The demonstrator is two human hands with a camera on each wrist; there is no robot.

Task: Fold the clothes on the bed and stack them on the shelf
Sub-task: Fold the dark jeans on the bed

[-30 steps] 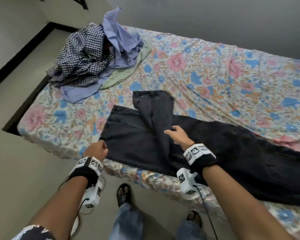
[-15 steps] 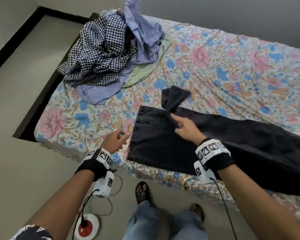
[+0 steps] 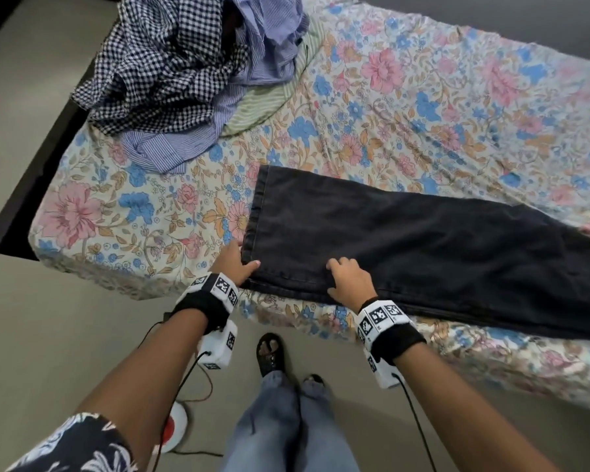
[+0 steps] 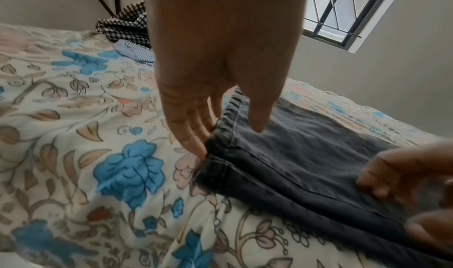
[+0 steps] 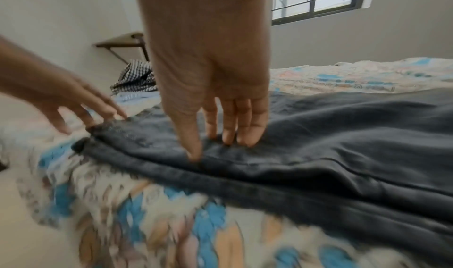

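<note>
Head view: dark grey denim trousers lie flat along the near edge of the bed's floral sheet, legs laid one on the other, hems to the left. My left hand rests at the near hem corner, fingers straight beside the hem, thumb on the cloth. My right hand presses the near seam just to the right, fingers spread and extended. A rumpled heap sits at the far left: black-and-white checked shirt, blue striped shirt, green striped cloth. Right wrist view: a wall shelf beyond the heap.
</note>
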